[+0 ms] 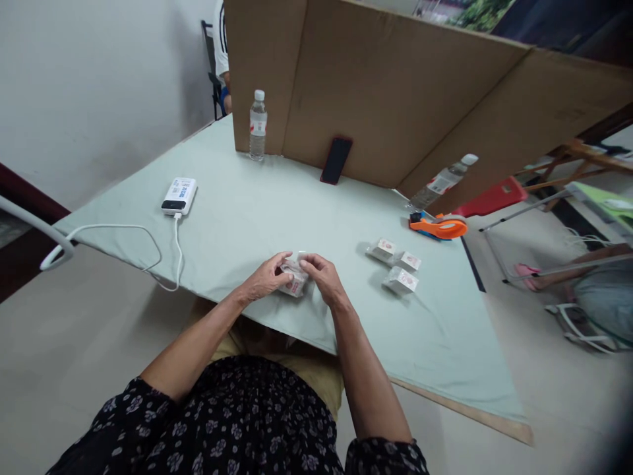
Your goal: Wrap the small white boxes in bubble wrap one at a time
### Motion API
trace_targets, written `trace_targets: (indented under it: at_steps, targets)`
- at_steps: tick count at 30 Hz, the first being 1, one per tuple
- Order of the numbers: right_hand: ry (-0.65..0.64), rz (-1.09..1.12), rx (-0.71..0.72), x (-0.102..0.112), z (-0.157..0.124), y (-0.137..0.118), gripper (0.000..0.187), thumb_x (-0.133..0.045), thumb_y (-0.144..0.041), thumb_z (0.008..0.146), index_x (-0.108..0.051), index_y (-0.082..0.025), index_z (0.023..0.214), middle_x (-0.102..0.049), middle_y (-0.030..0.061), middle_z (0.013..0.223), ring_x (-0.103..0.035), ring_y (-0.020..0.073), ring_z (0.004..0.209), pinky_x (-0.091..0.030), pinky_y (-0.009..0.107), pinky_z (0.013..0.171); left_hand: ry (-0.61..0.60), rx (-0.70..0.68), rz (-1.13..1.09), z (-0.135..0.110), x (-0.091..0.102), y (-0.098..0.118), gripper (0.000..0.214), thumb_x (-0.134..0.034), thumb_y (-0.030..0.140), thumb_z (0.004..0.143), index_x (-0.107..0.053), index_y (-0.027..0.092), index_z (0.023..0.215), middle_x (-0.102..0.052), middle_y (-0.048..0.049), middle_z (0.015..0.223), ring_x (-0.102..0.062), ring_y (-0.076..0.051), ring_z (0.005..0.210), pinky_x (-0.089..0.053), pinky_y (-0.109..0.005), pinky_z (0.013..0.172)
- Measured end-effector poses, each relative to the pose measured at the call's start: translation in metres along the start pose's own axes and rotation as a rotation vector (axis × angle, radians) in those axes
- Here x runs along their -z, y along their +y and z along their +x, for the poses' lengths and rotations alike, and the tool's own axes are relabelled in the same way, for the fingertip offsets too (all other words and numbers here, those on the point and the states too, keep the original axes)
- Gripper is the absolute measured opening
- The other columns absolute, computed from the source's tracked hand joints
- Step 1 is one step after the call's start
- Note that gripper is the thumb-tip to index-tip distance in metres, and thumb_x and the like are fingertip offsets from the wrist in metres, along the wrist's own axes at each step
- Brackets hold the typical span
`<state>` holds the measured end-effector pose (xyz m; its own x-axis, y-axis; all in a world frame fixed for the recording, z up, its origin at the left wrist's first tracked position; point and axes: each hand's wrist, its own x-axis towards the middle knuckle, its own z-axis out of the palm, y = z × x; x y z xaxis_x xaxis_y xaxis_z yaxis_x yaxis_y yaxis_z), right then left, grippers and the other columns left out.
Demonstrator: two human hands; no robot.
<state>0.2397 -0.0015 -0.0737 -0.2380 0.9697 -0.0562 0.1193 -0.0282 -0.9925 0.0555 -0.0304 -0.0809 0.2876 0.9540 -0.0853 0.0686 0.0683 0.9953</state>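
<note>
A small white box with red print, in clear plastic wrapping (pixel 295 286), is at the table's near edge between my hands. My left hand (pixel 264 278) grips its left side, thumb across the front and fingers behind. The fingers of my right hand (pixel 322 276) are closed in a pinch at the wrapping's upper right, where a small pale bit shows. Further right on the table lie more such boxes: a wrapped one (pixel 384 249) at the back, another (pixel 409 261) beside it, and a wrapped one (pixel 401 281) closest to me.
An orange tape dispenser (pixel 440 227) lies by the right edge. Water bottles (pixel 258 125) (pixel 442 185) and a dark phone (pixel 337 159) stand along the cardboard screen (pixel 356 92). A white power bank (pixel 179 196) trails a cable on the left. Other people are partly visible beyond the table.
</note>
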Motion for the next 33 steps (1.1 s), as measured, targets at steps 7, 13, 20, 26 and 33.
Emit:
trace_targets:
  at_steps: [7,13,20,26,33]
  targets:
    - [0.043,-0.119,0.096,-0.008,0.011,-0.008,0.021,-0.067,-0.041,0.074,-0.071,-0.02,0.077,-0.07,0.0021,0.078,-0.061,0.0176,0.074,-0.048,0.032,0.074,0.051,-0.058,0.005,0.008,0.003,-0.011,0.063,-0.06,0.033,0.084,-0.046,0.009,0.14,-0.066,-0.0145,0.12,-0.065,-0.019,0.101,-0.052,-0.032,0.09]
    - [0.081,-0.414,0.314,-0.01,-0.011,0.0,0.021,-0.056,-0.034,0.088,-0.075,-0.024,0.089,-0.074,0.0058,0.097,-0.066,0.0221,0.095,-0.047,0.037,0.091,0.241,-0.09,0.185,0.009,-0.01,-0.009,0.039,-0.05,0.031,0.094,-0.055,0.013,0.129,-0.072,-0.0069,0.102,-0.066,-0.017,0.099,-0.049,-0.031,0.097]
    - [-0.014,-1.034,0.591,-0.005,-0.031,0.019,0.041,-0.064,-0.035,0.089,-0.063,-0.022,0.129,-0.063,0.0133,0.135,-0.052,0.0295,0.129,-0.036,0.045,0.102,0.416,-0.161,0.503,0.013,-0.016,-0.017,0.03,-0.046,0.025,0.096,-0.062,0.016,0.12,-0.072,-0.0095,0.11,-0.062,-0.023,0.109,-0.047,-0.039,0.101]
    - [-0.032,-1.083,0.577,-0.003,-0.019,0.02,0.034,-0.065,-0.031,0.088,-0.066,-0.023,0.121,-0.066,0.0107,0.129,-0.051,0.0292,0.13,-0.036,0.044,0.104,0.461,-0.323,0.774,0.0,0.003,-0.023,0.031,-0.042,0.022,0.096,-0.063,0.016,0.118,-0.068,-0.0108,0.121,-0.058,-0.024,0.115,-0.044,-0.044,0.106]
    - [-0.043,-0.962,0.461,0.001,-0.02,0.012,0.042,-0.068,-0.03,0.084,-0.062,-0.025,0.125,-0.054,0.0132,0.144,-0.05,0.0312,0.132,-0.041,0.05,0.104,0.331,-0.273,1.027,-0.028,0.017,-0.037,0.043,-0.051,0.017,0.088,-0.055,0.018,0.13,-0.059,-0.012,0.136,-0.048,-0.029,0.132,-0.039,-0.049,0.112]
